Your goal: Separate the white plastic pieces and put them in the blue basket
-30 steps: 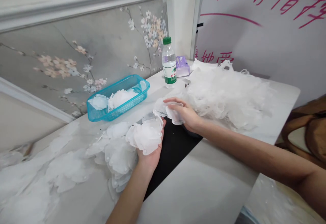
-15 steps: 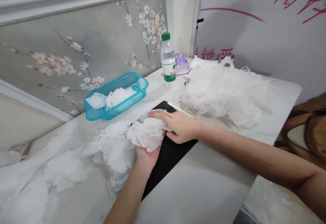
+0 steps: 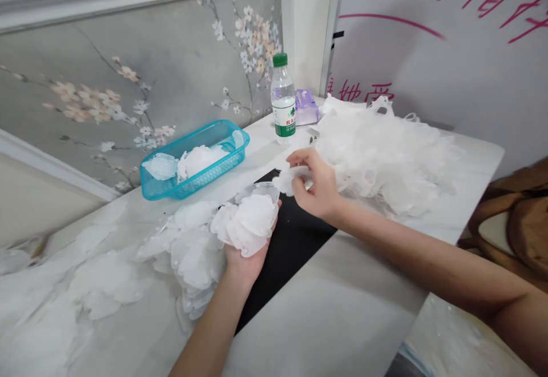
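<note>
My left hand (image 3: 246,263) lies palm up over the black mat (image 3: 291,245) and is closed under a stack of white translucent petal pieces (image 3: 250,223). Just right of it and a little higher, my right hand (image 3: 314,185) pinches a single white petal piece (image 3: 287,180) between thumb and fingers. Behind the right hand a large heap of white lacy pieces (image 3: 385,154) covers the back of the table. More white petal pieces (image 3: 192,254) lie spread to the left of my left hand.
A turquoise plastic basket (image 3: 226,137) with white pieces inside stands at the back left. A green-capped water bottle (image 3: 283,100) and a purple tissue pack (image 3: 306,108) stand by the wall. The marble table's edge (image 3: 432,297) runs along the right, with a brown seat beyond.
My right hand has lifted off the stack in my left hand and moved up and right, now pinching one petal piece near the heap. The left hand has kept its stack.
</note>
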The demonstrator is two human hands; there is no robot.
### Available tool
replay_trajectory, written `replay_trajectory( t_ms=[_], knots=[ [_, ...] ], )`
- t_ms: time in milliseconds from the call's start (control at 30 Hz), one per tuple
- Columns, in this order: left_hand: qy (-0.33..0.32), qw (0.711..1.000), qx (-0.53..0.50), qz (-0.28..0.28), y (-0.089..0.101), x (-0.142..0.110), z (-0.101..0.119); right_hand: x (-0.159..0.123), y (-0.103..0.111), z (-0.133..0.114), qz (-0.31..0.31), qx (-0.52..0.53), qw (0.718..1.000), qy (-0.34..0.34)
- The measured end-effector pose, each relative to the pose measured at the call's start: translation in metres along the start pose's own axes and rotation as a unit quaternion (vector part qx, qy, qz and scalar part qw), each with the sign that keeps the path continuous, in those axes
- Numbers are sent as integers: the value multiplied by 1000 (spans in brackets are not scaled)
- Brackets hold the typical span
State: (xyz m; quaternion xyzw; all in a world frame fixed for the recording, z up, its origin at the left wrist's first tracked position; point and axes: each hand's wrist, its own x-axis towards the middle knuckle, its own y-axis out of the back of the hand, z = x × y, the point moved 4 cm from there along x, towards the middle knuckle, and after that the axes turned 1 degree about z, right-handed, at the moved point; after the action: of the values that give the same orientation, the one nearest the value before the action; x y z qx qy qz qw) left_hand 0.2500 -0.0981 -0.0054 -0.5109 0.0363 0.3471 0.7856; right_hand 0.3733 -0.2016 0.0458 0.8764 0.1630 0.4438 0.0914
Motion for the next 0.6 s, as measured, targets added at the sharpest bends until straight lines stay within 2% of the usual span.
replay_trajectory(
  t_ms=[67,100,167,233,300,500,600],
  knots=[
    [0,1000,0,-4,-1,-1,0,-1,-1,-1,18,6,1000,-2],
    [-5,1000,-3,-6,-2,-1,0,-1,-3,-3,2,16,1000,9],
    [-10,1000,-11,-4,-1,-1,1,-4,-11,-10,-96,47,993,58],
    [-7,1000,-17,9,2,-2,0,-10,-20,-18,-214,74,966,126],
    [-5,1000,-17,22,5,-2,0,-14,-23,-23,-271,82,945,167],
    [-2,1000,-19,-7,5,-2,0,-12,-22,-21,-249,46,955,156],
    [-9,1000,-27,-1,4,-2,0,-11,-25,-16,-246,4,958,149]
  ],
)
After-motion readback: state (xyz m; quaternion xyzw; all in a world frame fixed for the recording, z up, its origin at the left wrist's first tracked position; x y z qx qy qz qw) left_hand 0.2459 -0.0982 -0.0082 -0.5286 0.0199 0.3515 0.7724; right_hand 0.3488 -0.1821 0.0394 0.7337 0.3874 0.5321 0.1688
